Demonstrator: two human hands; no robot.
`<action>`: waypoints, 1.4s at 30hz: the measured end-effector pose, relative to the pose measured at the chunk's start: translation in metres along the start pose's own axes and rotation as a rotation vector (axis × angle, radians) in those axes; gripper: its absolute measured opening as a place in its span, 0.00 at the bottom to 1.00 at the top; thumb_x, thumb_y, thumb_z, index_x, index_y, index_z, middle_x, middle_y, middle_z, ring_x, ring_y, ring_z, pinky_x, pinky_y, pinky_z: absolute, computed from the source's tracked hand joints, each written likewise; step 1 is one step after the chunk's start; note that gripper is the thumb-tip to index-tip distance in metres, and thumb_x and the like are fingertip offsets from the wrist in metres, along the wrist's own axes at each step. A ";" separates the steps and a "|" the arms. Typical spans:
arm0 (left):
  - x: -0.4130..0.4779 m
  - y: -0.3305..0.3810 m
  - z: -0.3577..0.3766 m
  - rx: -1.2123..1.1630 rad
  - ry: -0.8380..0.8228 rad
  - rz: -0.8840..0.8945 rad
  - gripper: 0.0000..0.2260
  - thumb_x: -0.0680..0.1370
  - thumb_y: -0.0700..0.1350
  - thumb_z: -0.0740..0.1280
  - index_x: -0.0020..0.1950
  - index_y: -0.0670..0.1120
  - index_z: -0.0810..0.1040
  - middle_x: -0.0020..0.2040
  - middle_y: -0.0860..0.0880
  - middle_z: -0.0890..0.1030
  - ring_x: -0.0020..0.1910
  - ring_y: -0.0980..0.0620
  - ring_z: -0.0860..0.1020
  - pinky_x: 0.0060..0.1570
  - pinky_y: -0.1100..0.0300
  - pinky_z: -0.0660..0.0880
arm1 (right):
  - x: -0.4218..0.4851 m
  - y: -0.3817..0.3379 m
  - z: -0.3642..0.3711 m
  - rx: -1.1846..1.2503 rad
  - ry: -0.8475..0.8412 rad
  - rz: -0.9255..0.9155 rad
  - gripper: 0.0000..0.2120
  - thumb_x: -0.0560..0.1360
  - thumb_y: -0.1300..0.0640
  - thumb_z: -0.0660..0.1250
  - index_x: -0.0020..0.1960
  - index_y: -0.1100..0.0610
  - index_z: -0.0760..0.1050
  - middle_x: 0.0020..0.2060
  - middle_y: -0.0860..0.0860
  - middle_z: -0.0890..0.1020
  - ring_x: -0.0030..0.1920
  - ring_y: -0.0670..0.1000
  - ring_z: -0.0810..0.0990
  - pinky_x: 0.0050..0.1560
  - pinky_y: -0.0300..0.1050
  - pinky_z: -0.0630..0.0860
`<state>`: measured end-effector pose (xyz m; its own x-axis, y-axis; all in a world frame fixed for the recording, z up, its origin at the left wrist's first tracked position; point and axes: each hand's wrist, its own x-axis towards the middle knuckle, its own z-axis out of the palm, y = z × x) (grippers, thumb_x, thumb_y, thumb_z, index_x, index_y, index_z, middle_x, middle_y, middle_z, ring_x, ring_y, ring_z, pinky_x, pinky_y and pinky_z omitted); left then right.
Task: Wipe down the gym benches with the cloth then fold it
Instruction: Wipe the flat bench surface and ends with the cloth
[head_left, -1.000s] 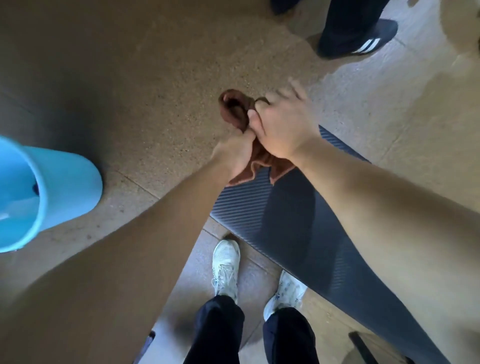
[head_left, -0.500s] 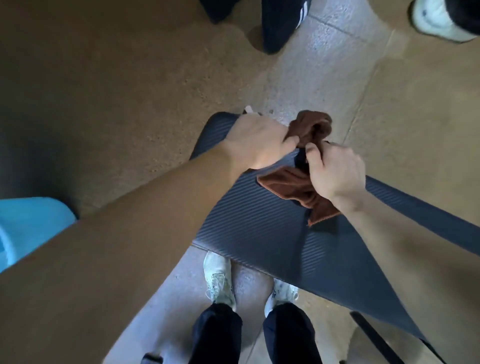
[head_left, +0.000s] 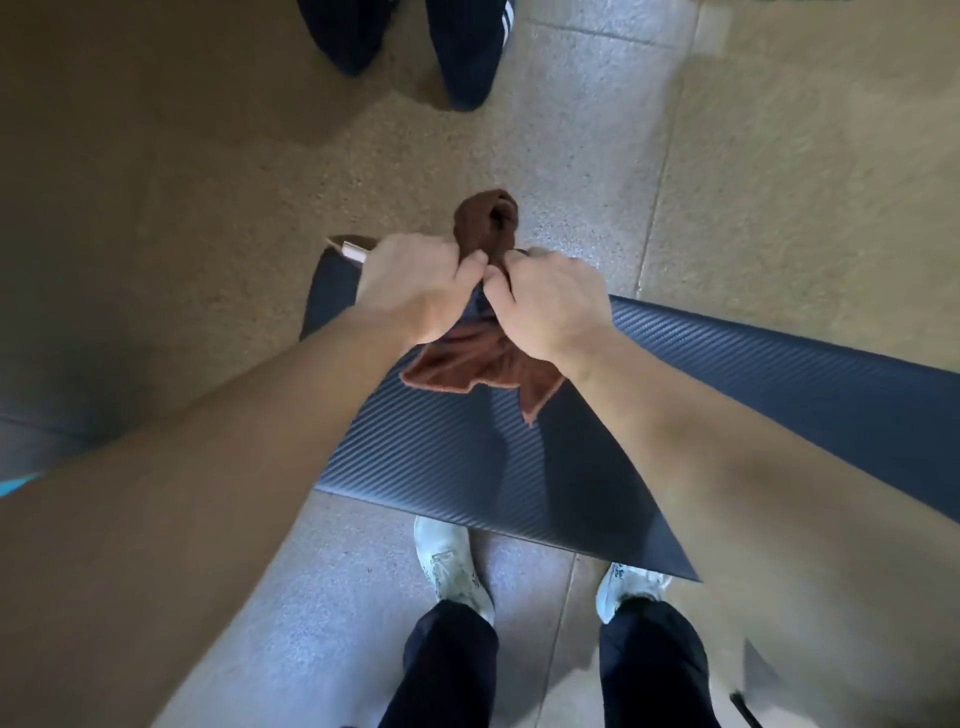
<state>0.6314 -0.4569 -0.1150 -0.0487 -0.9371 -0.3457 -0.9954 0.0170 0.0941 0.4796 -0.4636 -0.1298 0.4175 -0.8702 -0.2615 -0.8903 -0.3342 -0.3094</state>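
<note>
The left hand (head_left: 415, 286) and right hand (head_left: 553, 306), thumbs meeting, grip the brown cloth (head_left: 467, 366) above the surface (head_left: 441, 457) by its left edge; floor (head_left: 208, 234) spreads beyond.

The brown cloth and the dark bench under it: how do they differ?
The cloth is brown, fluffy and bunched, gripped by the left hand and the right hand; the bench is dark grey, finely ribbed and flat. The cloth is small; the bench runs past the frame's edge.
</note>
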 end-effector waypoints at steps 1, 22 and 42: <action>0.003 0.029 0.004 0.005 -0.022 0.030 0.25 0.84 0.56 0.51 0.51 0.41 0.81 0.50 0.38 0.83 0.52 0.37 0.79 0.46 0.50 0.69 | -0.015 0.024 -0.004 -0.012 0.002 0.037 0.21 0.82 0.45 0.50 0.53 0.56 0.77 0.51 0.57 0.81 0.51 0.63 0.80 0.44 0.52 0.69; 0.005 0.115 0.025 0.046 0.025 0.014 0.27 0.84 0.55 0.49 0.47 0.38 0.80 0.47 0.34 0.82 0.48 0.33 0.79 0.49 0.46 0.73 | -0.056 0.086 -0.017 -0.068 0.023 0.168 0.26 0.83 0.47 0.46 0.51 0.53 0.82 0.49 0.56 0.85 0.52 0.60 0.81 0.56 0.54 0.69; 0.009 0.256 0.023 0.006 -0.113 0.208 0.24 0.85 0.56 0.50 0.50 0.40 0.78 0.51 0.35 0.81 0.51 0.34 0.79 0.43 0.50 0.66 | -0.130 0.208 -0.048 -0.049 -0.125 0.369 0.26 0.81 0.46 0.46 0.57 0.53 0.80 0.58 0.56 0.81 0.62 0.58 0.75 0.71 0.57 0.61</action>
<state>0.3746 -0.4534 -0.1151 -0.2609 -0.8683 -0.4219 -0.9636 0.2078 0.1683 0.2309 -0.4373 -0.1160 0.0835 -0.8853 -0.4576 -0.9912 -0.0263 -0.1299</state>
